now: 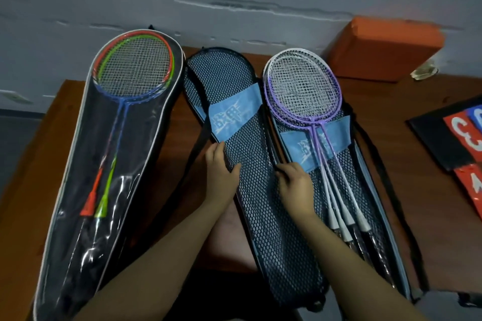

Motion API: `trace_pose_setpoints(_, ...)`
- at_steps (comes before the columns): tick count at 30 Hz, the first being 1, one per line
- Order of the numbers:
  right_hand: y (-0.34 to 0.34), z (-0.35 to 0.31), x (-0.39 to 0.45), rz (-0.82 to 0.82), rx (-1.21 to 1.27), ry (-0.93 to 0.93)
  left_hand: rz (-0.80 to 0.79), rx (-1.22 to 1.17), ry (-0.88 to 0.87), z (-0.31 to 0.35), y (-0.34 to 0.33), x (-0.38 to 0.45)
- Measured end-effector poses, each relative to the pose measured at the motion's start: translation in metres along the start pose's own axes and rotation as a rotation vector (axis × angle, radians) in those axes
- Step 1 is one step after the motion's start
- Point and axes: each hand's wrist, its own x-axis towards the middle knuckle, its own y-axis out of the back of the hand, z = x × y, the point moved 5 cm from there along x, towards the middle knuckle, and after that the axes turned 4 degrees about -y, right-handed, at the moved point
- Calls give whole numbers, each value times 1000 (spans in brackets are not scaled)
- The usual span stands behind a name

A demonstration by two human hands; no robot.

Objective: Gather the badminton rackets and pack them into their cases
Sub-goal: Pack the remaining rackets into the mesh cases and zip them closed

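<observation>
A black mesh racket case lies open on the wooden table: its flap [250, 154] is spread to the left and its base [375, 185] holds purple-and-white rackets [305, 88]. My left hand [221, 167] grips the flap's left edge below a blue logo patch. My right hand [296, 180] pinches the flap's right edge where the two halves meet. On the left, a clear-fronted case [78, 190] holds rackets with red, green and blue frames [133, 68].
An orange box [386, 47] stands at the back right against the grey wall. A black board with red number cards [459, 138] lies at the right edge. The brown table [31, 164] shows bare wood on the left and between the cases.
</observation>
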Motion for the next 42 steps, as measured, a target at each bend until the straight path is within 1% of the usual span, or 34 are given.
trace_pose_setpoints(3, 12, -8, -7, 20, 151, -11, 15, -19, -113, 8, 5, 4)
trace_pose_setpoints(5, 18, -11, -9, 24, 230, -68, 30, -24, -228, 21, 9, 3)
trace_pose_setpoints(8, 20, -10, -13, 23, 282, -148, 38, -63, -372, 42, 13, -1)
trace_pose_setpoints(13, 16, -8, -20, -31, 372, -242, 20, -120, -487, 62, 23, -10)
trace_pose_setpoints(15, 15, -15, -21, -51, 434, -245, 26, -116, -481, 57, 31, -13)
trace_pose_setpoints(19, 10, -36, -12, -75, 520, -231, 13, -43, -348, 32, 41, -13)
trace_pose_setpoints(23, 16, -48, -4, -20, 482, -189, 59, -87, -231, 14, 45, 0)
trace_pose_setpoints(27, 29, -54, -7, -13, 508, -137, 97, -105, -139, 15, 47, 19)
trace_pose_setpoints(29, 37, -59, -9, -7, 494, -75, 91, 9, -181, 20, 47, 22)
trace_pose_setpoints(31, 44, -68, -11, 9, 438, 21, 112, 190, -295, 29, 48, 19)
trace_pose_setpoints(33, 46, -77, -15, 21, 409, 84, 122, 240, -393, 40, 47, 14)
trace_pose_setpoints(35, 45, -83, -19, 24, 458, 74, 48, 207, -452, 53, 43, 14)
trace_pose_setpoints(37, 44, -83, -22, 26, 541, 37, -82, 129, -438, 65, 36, 19)
trace_pose_setpoints(39, 43, -80, -25, 8, 577, 24, -191, 89, -337, 73, 28, 26)
trace_pose_setpoints(42, 40, -76, -28, -54, 555, 13, -283, 73, -203, 76, 15, 34)
